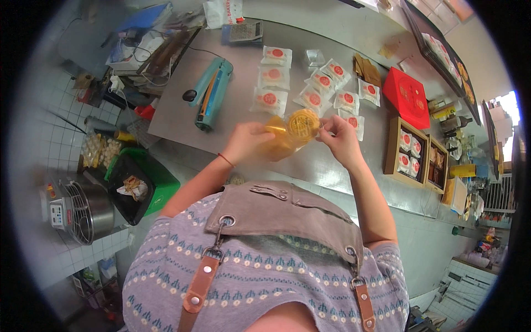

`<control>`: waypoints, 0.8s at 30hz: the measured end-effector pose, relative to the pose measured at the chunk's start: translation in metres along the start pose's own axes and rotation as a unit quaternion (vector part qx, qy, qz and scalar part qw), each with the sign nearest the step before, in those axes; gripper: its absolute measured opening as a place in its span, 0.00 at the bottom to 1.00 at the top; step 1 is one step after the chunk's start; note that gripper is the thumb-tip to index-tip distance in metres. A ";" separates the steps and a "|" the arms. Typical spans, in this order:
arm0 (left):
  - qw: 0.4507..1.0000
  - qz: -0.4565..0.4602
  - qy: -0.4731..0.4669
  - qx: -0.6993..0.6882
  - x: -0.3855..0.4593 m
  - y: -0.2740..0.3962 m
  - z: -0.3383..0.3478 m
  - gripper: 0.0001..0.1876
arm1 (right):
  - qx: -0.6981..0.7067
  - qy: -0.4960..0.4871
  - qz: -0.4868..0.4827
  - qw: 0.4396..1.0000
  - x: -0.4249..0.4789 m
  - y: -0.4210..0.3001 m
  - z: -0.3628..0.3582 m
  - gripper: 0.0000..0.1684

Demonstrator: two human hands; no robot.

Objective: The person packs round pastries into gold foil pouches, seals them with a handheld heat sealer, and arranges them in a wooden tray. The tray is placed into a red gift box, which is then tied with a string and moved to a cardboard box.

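My left hand [249,141] grips a shiny gold packaging bag [280,141] on its left side. At the bag's upper right is a round mooncake [303,124] with a raised pattern, in clear plastic. My right hand [341,137] pinches the edge of that clear plastic with thumb and forefinger. Both hands are above the front part of a steel table [178,112]. Beyond them lie several white packets with red round prints [269,99]. A teal impulse sealer [213,93] with a black knob stands to the left. Whether the mooncake is partly inside the gold bag, I cannot tell.
A calculator [245,32] and clear plastic trays [315,58] lie at the back. Brown paper pouches [367,70], a red box [406,97] and a cardboard gift box [390,153] holding packets are at the right. Below the table's left edge stands a green bin [155,178], beside a steel mixer [89,216].
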State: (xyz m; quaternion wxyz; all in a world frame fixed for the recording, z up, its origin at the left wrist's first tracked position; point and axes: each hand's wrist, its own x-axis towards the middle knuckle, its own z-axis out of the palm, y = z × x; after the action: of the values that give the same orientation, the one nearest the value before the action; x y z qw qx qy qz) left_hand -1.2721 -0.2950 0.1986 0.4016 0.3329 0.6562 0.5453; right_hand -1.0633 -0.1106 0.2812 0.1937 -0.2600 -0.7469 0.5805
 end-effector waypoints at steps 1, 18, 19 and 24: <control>1.000 0.010 0.013 0.002 0.000 -0.001 0.001 0.13 | 0.009 0.001 0.006 1.000 0.001 0.000 0.001 0.10; 0.978 0.102 0.167 0.072 -0.007 0.014 0.007 0.10 | 0.096 0.041 0.032 0.994 0.011 0.010 0.021 0.08; 0.976 0.103 0.172 0.080 -0.006 0.010 0.006 0.10 | 0.095 0.031 0.026 0.995 0.010 0.011 0.019 0.08; 0.989 0.077 0.122 0.042 -0.002 0.001 0.006 0.11 | 0.092 -0.012 0.010 0.996 0.011 0.011 0.013 0.08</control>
State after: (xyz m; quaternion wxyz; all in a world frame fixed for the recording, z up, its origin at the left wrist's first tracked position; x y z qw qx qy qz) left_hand -1.2660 -0.2935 0.1990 0.2610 0.3299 0.6954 0.5827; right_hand -1.0783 -0.1118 0.2667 0.2016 -0.2415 -0.6898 0.6520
